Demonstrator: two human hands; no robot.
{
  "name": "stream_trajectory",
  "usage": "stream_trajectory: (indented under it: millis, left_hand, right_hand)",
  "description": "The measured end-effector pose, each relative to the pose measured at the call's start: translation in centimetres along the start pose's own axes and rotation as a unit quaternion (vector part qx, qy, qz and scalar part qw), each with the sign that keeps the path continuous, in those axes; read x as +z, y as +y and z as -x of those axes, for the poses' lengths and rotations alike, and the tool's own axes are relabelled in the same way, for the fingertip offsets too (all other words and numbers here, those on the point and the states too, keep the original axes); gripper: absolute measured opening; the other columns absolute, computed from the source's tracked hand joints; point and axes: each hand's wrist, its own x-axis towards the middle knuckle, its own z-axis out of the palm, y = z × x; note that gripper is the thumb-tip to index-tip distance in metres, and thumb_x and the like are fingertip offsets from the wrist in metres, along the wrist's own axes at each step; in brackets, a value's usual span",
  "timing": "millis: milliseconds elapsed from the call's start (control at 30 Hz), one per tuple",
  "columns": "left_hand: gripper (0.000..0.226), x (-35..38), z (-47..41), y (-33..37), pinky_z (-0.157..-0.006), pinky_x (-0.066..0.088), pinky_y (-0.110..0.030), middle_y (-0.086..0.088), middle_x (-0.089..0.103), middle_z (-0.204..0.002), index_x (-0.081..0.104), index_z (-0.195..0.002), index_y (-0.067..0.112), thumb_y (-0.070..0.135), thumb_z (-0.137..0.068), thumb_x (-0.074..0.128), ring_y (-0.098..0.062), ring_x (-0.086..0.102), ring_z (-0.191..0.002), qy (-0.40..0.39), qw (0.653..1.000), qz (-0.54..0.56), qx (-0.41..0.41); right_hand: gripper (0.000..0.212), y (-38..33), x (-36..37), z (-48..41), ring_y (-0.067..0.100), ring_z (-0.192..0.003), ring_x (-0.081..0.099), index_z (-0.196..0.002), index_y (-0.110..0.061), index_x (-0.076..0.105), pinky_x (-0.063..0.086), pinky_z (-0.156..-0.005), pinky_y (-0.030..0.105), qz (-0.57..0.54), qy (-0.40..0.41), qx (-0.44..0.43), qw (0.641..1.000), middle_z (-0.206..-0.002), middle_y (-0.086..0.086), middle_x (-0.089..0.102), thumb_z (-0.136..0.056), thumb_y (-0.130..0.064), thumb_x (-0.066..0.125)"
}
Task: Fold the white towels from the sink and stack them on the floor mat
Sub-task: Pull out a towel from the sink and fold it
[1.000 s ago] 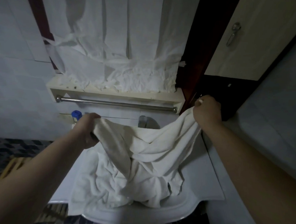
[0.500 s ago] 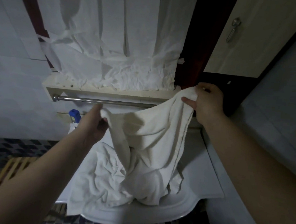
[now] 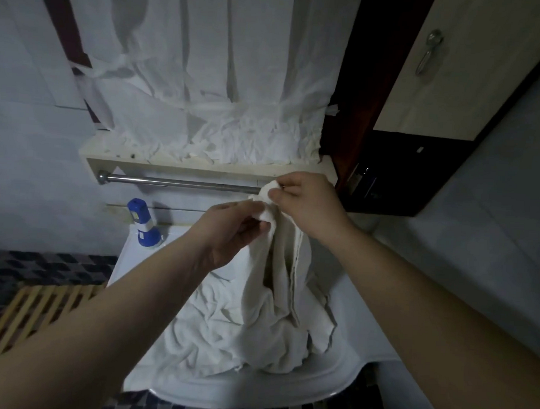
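A white towel (image 3: 282, 267) hangs folded lengthwise above the white sink (image 3: 252, 394), its lower end still resting on the pile of crumpled white towels (image 3: 224, 336) in the basin. My left hand (image 3: 233, 230) and my right hand (image 3: 306, 203) are close together above the sink, both pinching the towel's top corners, which are brought together. The wooden slatted floor mat (image 3: 34, 314) lies on the tiled floor to the left of the sink.
A blue and white bottle (image 3: 142, 222) stands on the sink's back left corner. Behind are a metal towel rail (image 3: 179, 183) under a shelf and a white curtain (image 3: 206, 91). A cabinet door (image 3: 457, 67) is at upper right, a grey wall to the right.
My hands, which held the towel spread wide apart, have come together, bringing its two top corners to meet. The towel now hangs doubled and narrower.
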Motion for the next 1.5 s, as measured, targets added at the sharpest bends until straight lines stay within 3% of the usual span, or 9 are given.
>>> stream_trajectory:
  millis: [100, 533, 667, 833, 1000, 1100, 1267, 1400, 1500]
  left_hand:
    - [0.028, 0.2, 0.3, 0.0, -0.069, 0.058, -0.024, -0.018, 0.068, -0.101, 0.064, -0.118, -0.009, 0.003, -0.092, 0.065, -0.019, 0.068, -0.081, 0.0, 1.0, 0.002, -0.011]
    - [0.015, -0.3, 1.4, 0.6, -0.071, 0.045, -0.022, 0.001, 0.072, -0.087, 0.063, -0.11, 0.016, 0.015, -0.095, 0.061, -0.009, 0.068, -0.072, 0.003, 1.0, -0.013, -0.02]
    - [0.025, -0.3, 2.2, 1.0, -0.083, 0.047, -0.032, -0.001, 0.076, -0.095, 0.062, -0.114, 0.018, 0.009, -0.091, 0.068, -0.011, 0.073, -0.085, -0.004, 0.995, -0.096, 0.01]
    - [0.015, -1.7, 2.1, 2.4, -0.077, 0.053, -0.032, -0.007, 0.076, -0.08, 0.07, -0.099, 0.019, 0.009, -0.09, 0.064, -0.013, 0.07, -0.073, 0.038, 0.922, -0.341, 0.181]
    - [0.044, -3.9, 1.4, 2.4, -0.088, 0.045, -0.014, 0.011, 0.057, -0.123, 0.063, -0.119, 0.033, 0.011, -0.082, 0.073, 0.002, 0.054, -0.111, -0.112, 0.776, -0.582, 0.218]
    - [0.035, -3.8, 1.2, 2.4, -0.094, 0.05, -0.025, 0.009, 0.065, -0.115, 0.065, -0.109, 0.03, 0.024, -0.075, 0.075, -0.004, 0.059, -0.11, -0.14, 0.792, -0.563, 0.187]
    - [0.022, -3.1, 1.5, 2.4, -0.09, 0.055, -0.046, -0.001, 0.068, -0.097, 0.064, -0.096, 0.015, 0.025, -0.079, 0.074, -0.02, 0.066, -0.094, -0.166, 0.786, -0.554, 0.218]
    - [0.016, -2.2, 1.8, 2.7, -0.073, 0.05, -0.03, 0.02, 0.066, -0.086, 0.063, -0.097, 0.033, 0.036, -0.084, 0.072, -0.001, 0.061, -0.08, -0.158, 0.711, -0.63, 0.269]
    - [0.013, -1.6, 2.2, 3.6, -0.064, 0.045, -0.026, 0.016, 0.066, -0.076, 0.062, -0.087, 0.032, 0.044, -0.086, 0.068, -0.003, 0.059, -0.071, -0.106, 0.708, -0.624, 0.314]
  right_hand:
    - [0.024, 0.0, 0.5, 0.8, 0.0, -0.094, 0.069, -0.111, -0.02, 0.074, 0.056, -0.091, 0.027, 0.008, -0.016, -0.036, 0.999, -0.105, -0.005, 0.076, -0.088, -0.023, 0.072]
    - [0.047, 1.1, 0.5, 2.5, -0.007, -0.1, 0.064, -0.127, -0.029, 0.066, 0.051, -0.089, 0.016, 0.088, -0.083, -0.118, 0.986, -0.109, -0.014, 0.073, -0.082, -0.033, 0.079]
    - [0.039, 1.7, 1.3, 2.8, 0.0, -0.099, 0.066, -0.124, -0.027, 0.067, 0.052, -0.086, 0.018, 0.1, -0.029, -0.102, 0.989, -0.109, -0.01, 0.074, -0.086, -0.025, 0.072]
    - [0.021, 1.4, 0.9, 2.8, -0.004, -0.095, 0.067, -0.109, -0.02, 0.075, 0.052, -0.086, 0.015, 0.019, -0.055, -0.089, 0.994, -0.097, -0.014, 0.073, -0.088, -0.014, 0.072]
    - [0.019, -0.3, -1.1, 3.0, 0.0, -0.089, 0.069, -0.1, -0.022, 0.074, 0.054, -0.065, 0.014, -0.073, -0.108, -0.074, 0.989, -0.097, -0.008, 0.074, -0.091, -0.006, 0.068]
    - [0.026, -1.4, -2.4, 3.1, 0.016, -0.09, 0.072, -0.097, -0.02, 0.073, 0.062, -0.064, 0.035, -0.14, -0.135, -0.059, 0.979, -0.099, 0.001, 0.073, -0.093, 0.003, 0.062]
    - [0.027, -3.4, -5.3, 3.0, 0.017, -0.086, 0.072, -0.098, -0.01, 0.069, 0.061, -0.07, 0.035, -0.167, -0.121, -0.088, 0.975, -0.094, 0.002, 0.071, -0.093, 0.012, 0.054]
    - [0.026, -4.7, -8.1, 2.5, 0.018, -0.085, 0.072, -0.098, -0.011, 0.069, 0.061, -0.074, 0.036, -0.19, -0.042, -0.109, 0.975, -0.092, 0.005, 0.072, -0.093, 0.01, 0.054]
    - [0.029, -5.6, -9.6, 1.8, 0.022, -0.093, 0.072, -0.097, -0.017, 0.072, 0.061, -0.081, 0.038, -0.209, 0.024, -0.114, 0.971, -0.095, 0.004, 0.075, -0.093, 0.008, 0.056]
